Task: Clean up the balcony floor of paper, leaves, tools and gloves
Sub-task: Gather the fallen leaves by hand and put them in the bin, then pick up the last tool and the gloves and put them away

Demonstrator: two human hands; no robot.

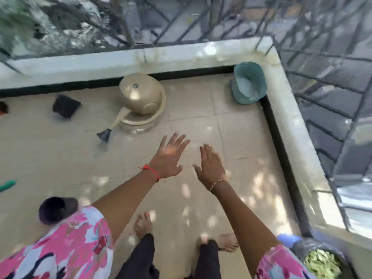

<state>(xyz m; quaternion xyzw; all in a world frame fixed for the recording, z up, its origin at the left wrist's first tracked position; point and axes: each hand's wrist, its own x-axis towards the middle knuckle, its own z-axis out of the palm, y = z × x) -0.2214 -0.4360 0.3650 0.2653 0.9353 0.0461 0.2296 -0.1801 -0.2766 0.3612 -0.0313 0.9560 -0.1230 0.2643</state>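
Above smooth beige floor tiles (201, 101), both flat hands, left hand (168, 158) and right hand (210, 168), spread empty.

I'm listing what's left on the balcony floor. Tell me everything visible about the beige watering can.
The beige watering can looks like smooth plastic: a round body, a wide hoop around it, and a slim spout ending in a dark flared rose aimed lower left. It sits on the tiled floor close to the parapet wall. Nothing else touches it. Blur hides whether it stands upright.

Tiled balcony floor (191, 198), beige watering can (138, 99), teal pot (248, 83)
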